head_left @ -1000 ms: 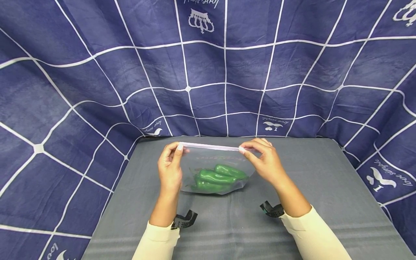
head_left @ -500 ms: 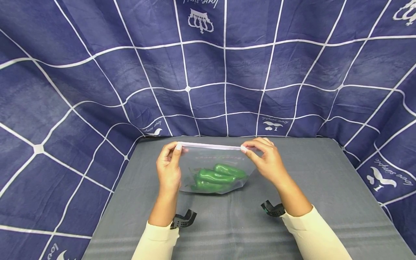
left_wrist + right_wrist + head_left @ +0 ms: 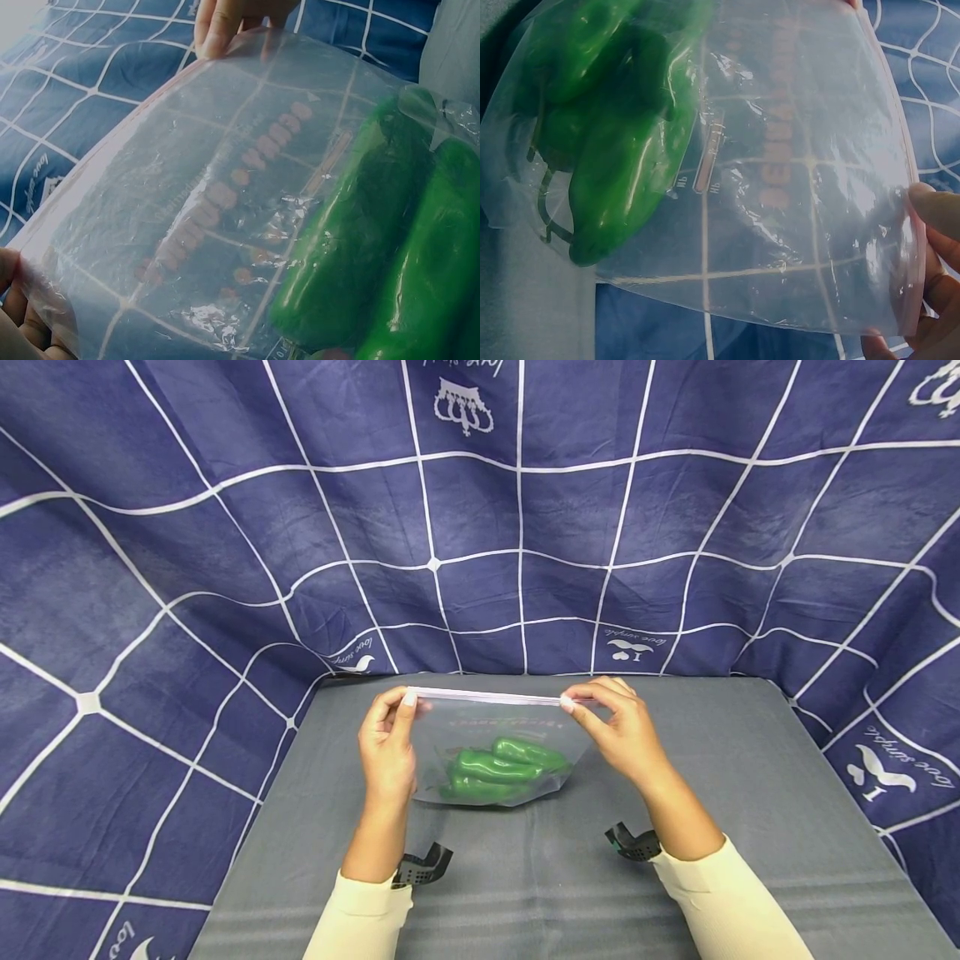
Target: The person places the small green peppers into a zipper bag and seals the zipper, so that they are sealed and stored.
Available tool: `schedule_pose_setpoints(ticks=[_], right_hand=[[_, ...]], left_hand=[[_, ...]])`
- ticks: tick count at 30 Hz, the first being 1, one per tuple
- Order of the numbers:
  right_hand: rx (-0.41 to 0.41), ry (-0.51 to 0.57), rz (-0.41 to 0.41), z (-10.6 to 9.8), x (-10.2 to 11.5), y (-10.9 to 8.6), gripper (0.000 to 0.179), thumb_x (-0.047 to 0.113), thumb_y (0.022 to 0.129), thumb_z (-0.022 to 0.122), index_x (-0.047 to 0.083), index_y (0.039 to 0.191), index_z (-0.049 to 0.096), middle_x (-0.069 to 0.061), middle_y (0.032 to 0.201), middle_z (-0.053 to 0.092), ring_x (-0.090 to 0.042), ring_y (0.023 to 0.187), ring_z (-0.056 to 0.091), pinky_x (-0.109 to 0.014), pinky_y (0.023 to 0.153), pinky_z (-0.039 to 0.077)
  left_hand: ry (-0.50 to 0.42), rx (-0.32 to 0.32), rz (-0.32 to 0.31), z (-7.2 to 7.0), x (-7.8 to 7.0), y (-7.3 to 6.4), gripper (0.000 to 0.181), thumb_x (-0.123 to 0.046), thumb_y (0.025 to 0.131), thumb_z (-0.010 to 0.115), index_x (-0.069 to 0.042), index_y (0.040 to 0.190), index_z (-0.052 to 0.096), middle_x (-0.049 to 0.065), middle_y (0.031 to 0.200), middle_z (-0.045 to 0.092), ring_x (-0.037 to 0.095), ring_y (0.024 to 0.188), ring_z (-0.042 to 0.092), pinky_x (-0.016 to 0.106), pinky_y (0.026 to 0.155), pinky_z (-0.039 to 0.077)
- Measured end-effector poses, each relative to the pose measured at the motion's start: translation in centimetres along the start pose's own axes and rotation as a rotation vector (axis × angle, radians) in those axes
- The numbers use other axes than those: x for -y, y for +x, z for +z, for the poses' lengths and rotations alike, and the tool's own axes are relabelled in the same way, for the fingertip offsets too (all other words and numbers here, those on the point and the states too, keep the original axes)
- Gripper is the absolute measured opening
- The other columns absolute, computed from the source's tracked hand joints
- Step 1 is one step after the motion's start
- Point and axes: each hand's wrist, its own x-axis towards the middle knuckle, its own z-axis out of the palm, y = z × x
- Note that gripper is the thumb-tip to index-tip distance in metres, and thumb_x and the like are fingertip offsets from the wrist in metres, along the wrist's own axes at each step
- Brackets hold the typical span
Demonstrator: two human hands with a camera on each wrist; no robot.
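Observation:
A clear zip-top bag [image 3: 465,722] stretches between the two hands, its pale pink-white zip strip [image 3: 487,697] nearly straight along the top. Several glossy green peppers [image 3: 498,768] lie in its lower part, blurred slightly by the film. The left hand [image 3: 387,743] pinches the strip's left end between thumb and fingers. Toward the other end, the right hand [image 3: 618,731] pinches the strip, thumb on the near side; a little of the bag's corner is hidden behind it. In the right wrist view, thin pepper stems [image 3: 544,202] and reddish print [image 3: 780,142] show through the bag.
A grey cloth-covered table [image 3: 525,893] spreads beneath the bag. Blue cloth with white lines [image 3: 570,510] hangs behind and at both sides. Black wrist devices [image 3: 423,866] sit on both wrists, below cream sleeves.
The right hand has shifted slightly right along the zip strip, still pinching it. The left hand has drifted a little left, and the bag's left side with it.

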Motion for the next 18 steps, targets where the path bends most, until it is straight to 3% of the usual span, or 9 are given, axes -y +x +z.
schedule_pose_setpoints(ticks=[18], right_hand=[[-0.011,0.005,0.026,-0.27,-0.04,-0.22,0.013,0.007,0.086,0.078,0.013,0.098,0.077,0.001,0.092,0.073,-0.009,0.093,0.057,-0.022,0.079,0.043]], left_hand=[[0.000,-0.028,-0.016,-0.15,-0.14,0.00,0.009,-0.003,0.097,0.063,-0.002,0.102,0.070,-0.003,0.079,0.071,0.009,0.077,0.070,0.022,0.082,0.057]])
